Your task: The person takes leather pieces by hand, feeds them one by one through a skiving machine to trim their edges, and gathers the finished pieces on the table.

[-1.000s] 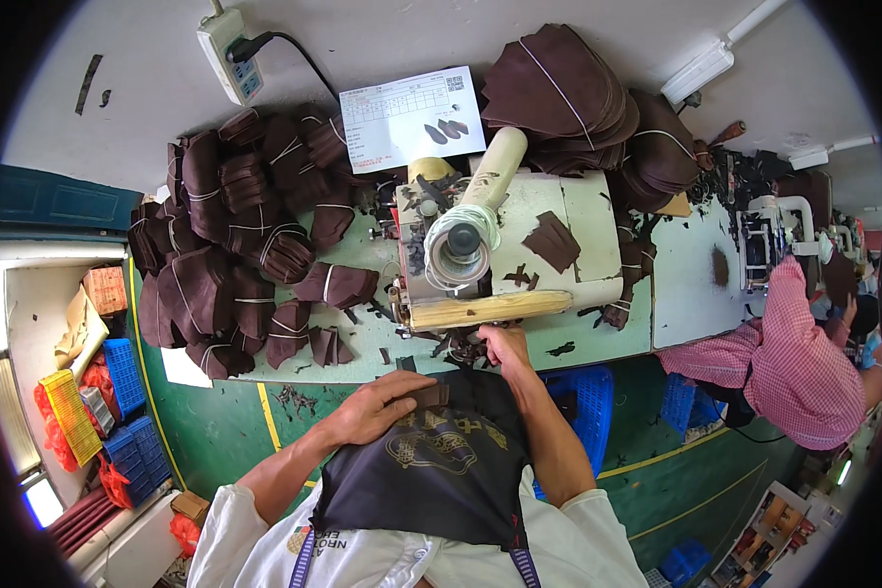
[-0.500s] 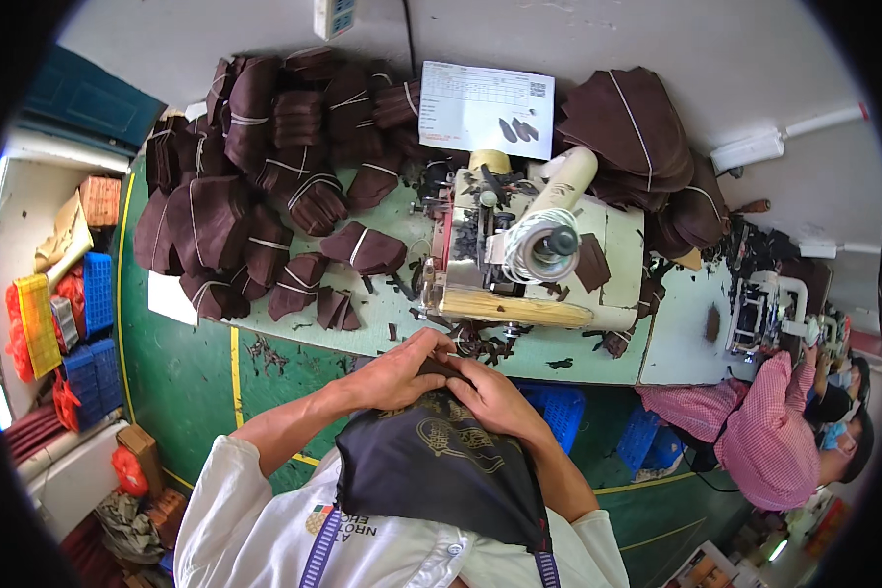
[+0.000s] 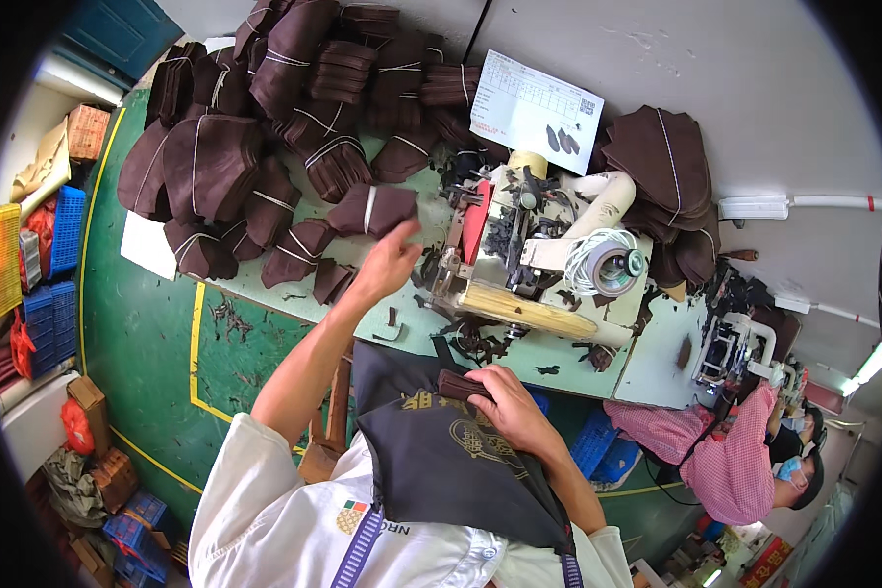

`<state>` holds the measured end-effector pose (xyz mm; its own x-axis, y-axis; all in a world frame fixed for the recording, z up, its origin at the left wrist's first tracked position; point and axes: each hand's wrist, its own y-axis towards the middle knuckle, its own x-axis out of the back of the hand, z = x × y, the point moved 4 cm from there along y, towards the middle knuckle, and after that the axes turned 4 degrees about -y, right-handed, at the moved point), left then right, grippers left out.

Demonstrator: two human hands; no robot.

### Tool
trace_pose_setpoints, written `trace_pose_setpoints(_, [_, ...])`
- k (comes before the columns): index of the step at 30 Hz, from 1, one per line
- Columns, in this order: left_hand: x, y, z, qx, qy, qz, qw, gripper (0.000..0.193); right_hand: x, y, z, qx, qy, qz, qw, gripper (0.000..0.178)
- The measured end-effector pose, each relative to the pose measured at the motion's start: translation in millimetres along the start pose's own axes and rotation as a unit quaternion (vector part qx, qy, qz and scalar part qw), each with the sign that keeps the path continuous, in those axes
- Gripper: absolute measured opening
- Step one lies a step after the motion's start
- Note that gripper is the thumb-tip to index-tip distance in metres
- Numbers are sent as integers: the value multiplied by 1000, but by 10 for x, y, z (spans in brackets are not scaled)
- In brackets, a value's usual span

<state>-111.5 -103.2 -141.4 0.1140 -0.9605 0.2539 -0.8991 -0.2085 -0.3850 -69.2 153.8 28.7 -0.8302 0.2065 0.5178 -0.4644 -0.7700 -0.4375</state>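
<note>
My left hand (image 3: 392, 263) reaches over the near part of the bench, fingers stretched out at the right edge of a tied bundle of dark brown pieces (image 3: 348, 208). The hand is slightly blurred, and I see nothing held in it. Close to my black apron (image 3: 416, 470), my right hand (image 3: 508, 404) is closed on a small stack of brown leather-like pieces (image 3: 461, 385), thumb on top. A cream machine (image 3: 559, 216) with a wooden bar (image 3: 524, 309) across its front stands beyond my hands.
Many tied brown bundles (image 3: 211, 167) fill the bench's left; a larger stack (image 3: 661, 162) stands back right. A printed sheet (image 3: 537, 110) leans behind the machine. Dark scraps (image 3: 480, 343) litter the bench. A person in a pink checked sleeve (image 3: 740, 461) sits at right beside another machine (image 3: 740, 348).
My hands were together at the apron. The left has moved forward to the tied bundle; the right stays near the apron with the small stack. The view has shifted and turned.
</note>
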Motion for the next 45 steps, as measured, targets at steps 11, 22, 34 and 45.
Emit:
trace_pose_setpoints(11, [-362, -5, -336, -70, -129, 15, 989, 39, -43, -63, -94, -55, 60, -58, 995, 32])
trace_pose_setpoints(22, [-433, 469, -75, 35, -191, -151, 969, 49, -59, -130, -114, -71, 100, -77, 989, 32])
trace_pose_setpoints(34, [-448, 932, 86, 98, -314, -49, 943, 48, -39, -176, -192, -69, 137, -126, 980, 32])
trace_pose_setpoints(45, [-606, 363, -46, -22, -256, 50, 965, 35, -58, -160, -315, -73, 185, -170, 965, 34])
